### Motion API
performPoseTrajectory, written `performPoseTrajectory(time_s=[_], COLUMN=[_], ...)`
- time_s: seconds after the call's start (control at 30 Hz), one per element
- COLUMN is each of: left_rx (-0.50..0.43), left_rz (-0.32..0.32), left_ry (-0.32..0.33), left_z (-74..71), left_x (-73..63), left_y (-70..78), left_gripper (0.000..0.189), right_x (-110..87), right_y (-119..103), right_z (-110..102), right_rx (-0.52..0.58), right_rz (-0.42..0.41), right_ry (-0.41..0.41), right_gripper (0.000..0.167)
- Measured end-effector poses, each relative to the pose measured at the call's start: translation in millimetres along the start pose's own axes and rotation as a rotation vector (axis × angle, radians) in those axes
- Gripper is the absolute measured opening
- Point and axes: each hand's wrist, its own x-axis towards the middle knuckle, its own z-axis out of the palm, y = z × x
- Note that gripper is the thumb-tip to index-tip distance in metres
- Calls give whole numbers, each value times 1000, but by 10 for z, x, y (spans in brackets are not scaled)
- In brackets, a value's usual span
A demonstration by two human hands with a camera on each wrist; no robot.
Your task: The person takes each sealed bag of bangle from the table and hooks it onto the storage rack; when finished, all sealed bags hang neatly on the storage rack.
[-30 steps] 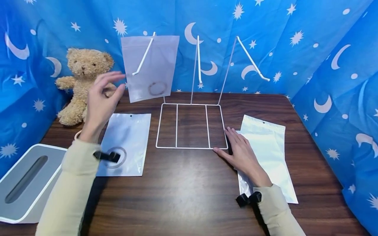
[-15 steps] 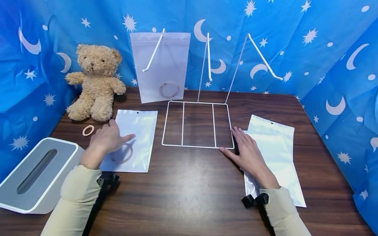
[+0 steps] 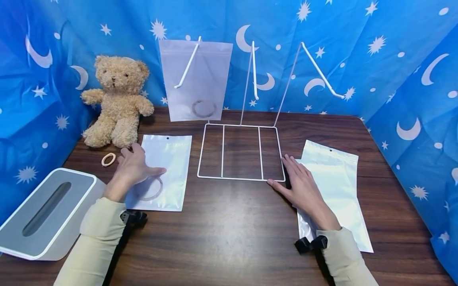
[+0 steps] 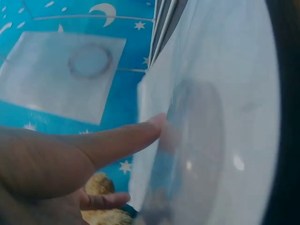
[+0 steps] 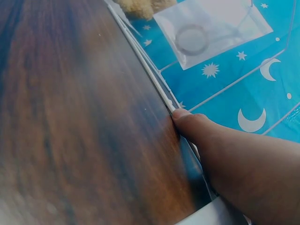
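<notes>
In the head view my left hand is at the left edge of a white zip bag lying on the table. A ring shape shows through that bag. The left wrist view has the thumb straight, its tip touching the bag's face. My right hand rests at the front right corner of a white wire display rack, fingers stretched along its side. In the right wrist view the right thumb touches the rack's wire. Another bag with a ring inside hangs on the rack's left hook.
More white bags lie overlapping at the right, partly under the right hand. A teddy bear sits at the back left, a loose pale ring in front of it. A grey-topped tissue box stands at the left edge.
My left hand has come down from beside the hanging bag to the bag on the table. The right hand stays at the rack's corner. The head view has shifted slightly.
</notes>
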Motion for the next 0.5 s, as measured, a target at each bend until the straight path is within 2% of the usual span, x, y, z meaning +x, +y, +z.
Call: performPoseTrajectory(time_s=[0.1, 0.3, 0.37, 0.5], left_rx=[-80, -323, -369, -369], left_rz=[33, 101, 89, 72], left_ry=[-10, -26, -48, -99], left_z=[-32, -208, -272, -378], left_x=[27, 63, 61, 48], left_y=[-79, -240, -264, -265], left_gripper=[81, 39, 34, 41], right_x=[0, 8, 5, -10], right_y=[-6, -11, -10, 2], right_z=[3, 1, 1, 3], right_rx=[4, 4, 1, 0], right_rz=[-1, -4, -3, 2], right_ry=[-6, -7, -10, -11], right_gripper=[94, 94, 94, 95])
